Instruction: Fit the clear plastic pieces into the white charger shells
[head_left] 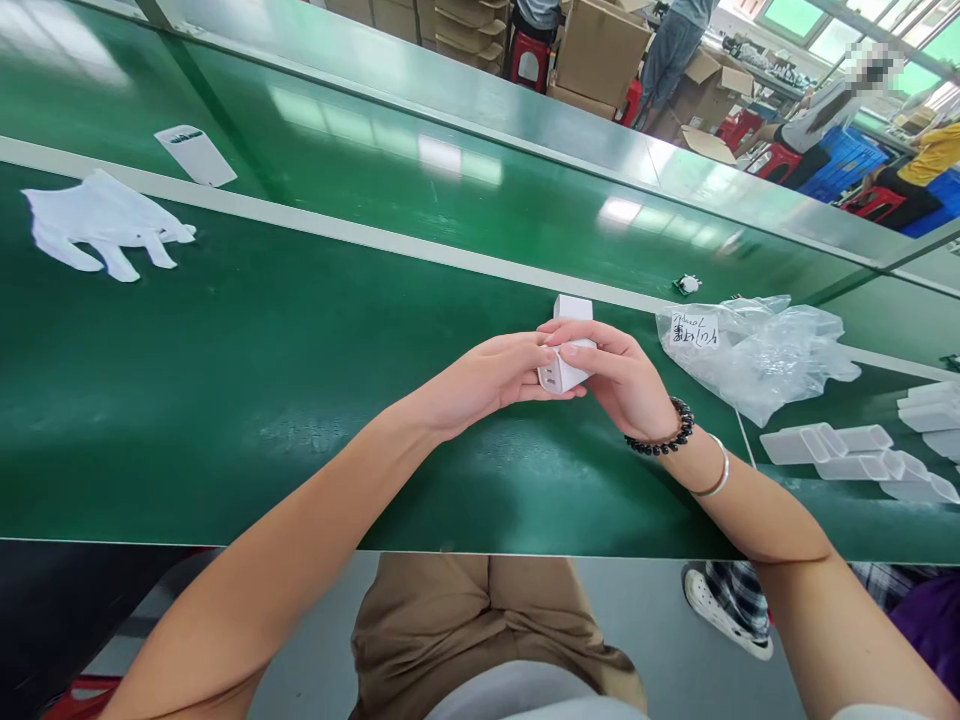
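Observation:
A white charger block point(559, 376) with small port slots on its end face is held between both hands, a little above the green work surface. My left hand point(499, 375) grips it from the left, thumb on its top and fingers underneath. My right hand point(619, 375), with a dark beaded bracelet at the wrist, closes over it from the right, thumb and fingers on it. Just beyond the hands stands a second white block point(574, 307), its lower part hidden by my right fingers.
A white glove point(105, 225) and a white card point(196, 156) lie at the left. To the right are a labelled clear plastic bag point(757, 350), several white plastic sleeves point(855, 452) and a small circuit board point(687, 285). Beyond the bench are people and cardboard boxes point(600, 50).

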